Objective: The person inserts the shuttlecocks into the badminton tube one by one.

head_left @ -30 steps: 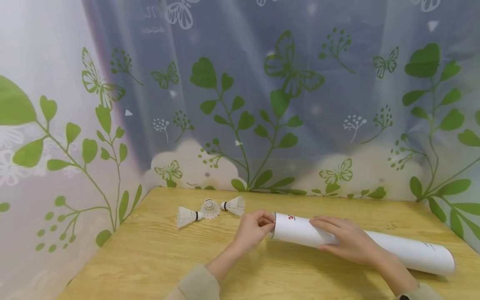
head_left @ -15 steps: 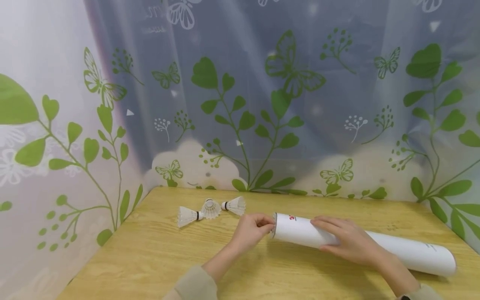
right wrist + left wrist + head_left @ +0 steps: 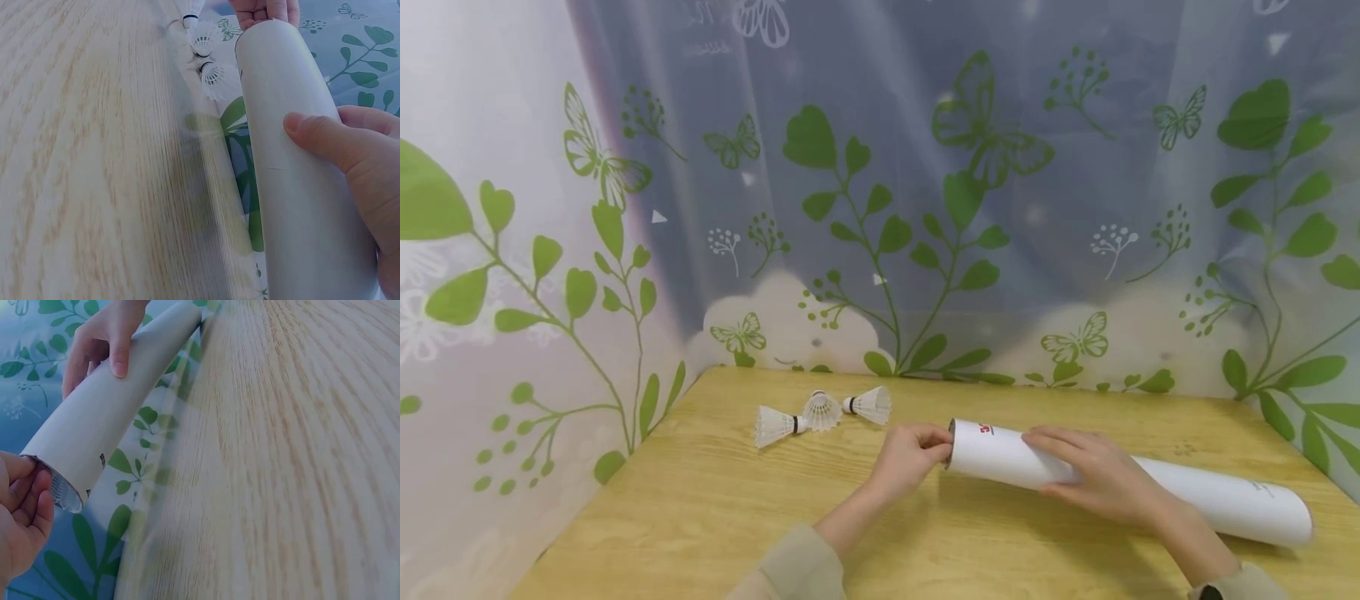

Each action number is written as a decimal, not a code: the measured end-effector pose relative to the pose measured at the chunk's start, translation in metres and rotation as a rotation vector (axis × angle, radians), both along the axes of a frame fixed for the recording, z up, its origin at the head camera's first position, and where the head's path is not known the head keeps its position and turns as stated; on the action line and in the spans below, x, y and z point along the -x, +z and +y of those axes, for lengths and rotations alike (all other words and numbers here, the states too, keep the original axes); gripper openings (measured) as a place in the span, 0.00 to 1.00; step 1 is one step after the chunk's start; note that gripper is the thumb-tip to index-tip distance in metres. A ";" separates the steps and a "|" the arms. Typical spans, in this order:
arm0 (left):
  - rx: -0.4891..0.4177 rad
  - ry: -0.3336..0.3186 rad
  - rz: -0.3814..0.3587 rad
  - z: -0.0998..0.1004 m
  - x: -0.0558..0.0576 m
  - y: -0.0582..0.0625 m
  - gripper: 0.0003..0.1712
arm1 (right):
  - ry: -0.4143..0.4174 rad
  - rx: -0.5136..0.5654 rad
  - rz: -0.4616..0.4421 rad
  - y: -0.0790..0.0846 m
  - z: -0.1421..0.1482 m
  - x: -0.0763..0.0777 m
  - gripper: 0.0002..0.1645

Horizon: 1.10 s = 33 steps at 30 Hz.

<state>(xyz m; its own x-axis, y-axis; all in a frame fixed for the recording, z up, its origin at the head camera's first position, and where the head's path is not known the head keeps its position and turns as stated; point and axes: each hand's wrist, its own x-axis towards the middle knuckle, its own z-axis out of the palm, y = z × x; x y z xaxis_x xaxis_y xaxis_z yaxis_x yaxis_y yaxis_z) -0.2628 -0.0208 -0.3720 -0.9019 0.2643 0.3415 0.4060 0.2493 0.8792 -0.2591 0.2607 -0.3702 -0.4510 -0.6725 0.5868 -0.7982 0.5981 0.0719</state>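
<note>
A long white shuttlecock tube (image 3: 1217, 497) lies slanted on the table, its mouth at the left. Across its upper side, my right hand (image 3: 1101, 475) grips the tube with thumb and fingers apart. My left hand (image 3: 906, 458) is at the mouth with bent fingers, the fingertips just inside the rim. In the left wrist view, the meshed skirt of a shuttlecock (image 3: 64, 492) shows within the mouth, and the left fingers (image 3: 28, 497) pinch at its edge. The rest of that shuttlecock is hidden in the tube.
Three white shuttlecocks with black bands lie at the back left: a left one (image 3: 777, 426), a middle one (image 3: 822, 410) and a right one (image 3: 870, 405). A leaf-printed curtain (image 3: 1000, 250) hangs behind the wooden table (image 3: 700, 517).
The left fingertips have gone slightly into the tube's mouth, and the pale jagged edge seen at the rim before is out of sight. The right hand and tube stay nearly still.
</note>
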 end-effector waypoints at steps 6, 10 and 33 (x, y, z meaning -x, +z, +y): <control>0.014 -0.002 -0.002 -0.001 0.002 -0.002 0.04 | 0.015 -0.009 0.018 -0.001 0.000 0.002 0.40; 0.028 -0.014 0.005 -0.005 0.003 -0.001 0.07 | 0.007 -0.012 0.018 0.000 0.001 0.003 0.40; 0.125 0.404 0.022 -0.139 0.035 -0.006 0.14 | -0.011 -0.026 0.003 0.001 0.002 0.003 0.40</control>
<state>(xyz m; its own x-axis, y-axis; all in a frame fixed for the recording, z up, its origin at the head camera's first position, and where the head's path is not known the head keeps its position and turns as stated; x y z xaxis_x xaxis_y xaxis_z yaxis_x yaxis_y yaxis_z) -0.2975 -0.1596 -0.3782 -0.9343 -0.0683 0.3500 0.2725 0.4965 0.8241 -0.2624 0.2623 -0.3693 -0.4566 -0.6826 0.5706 -0.7916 0.6045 0.0896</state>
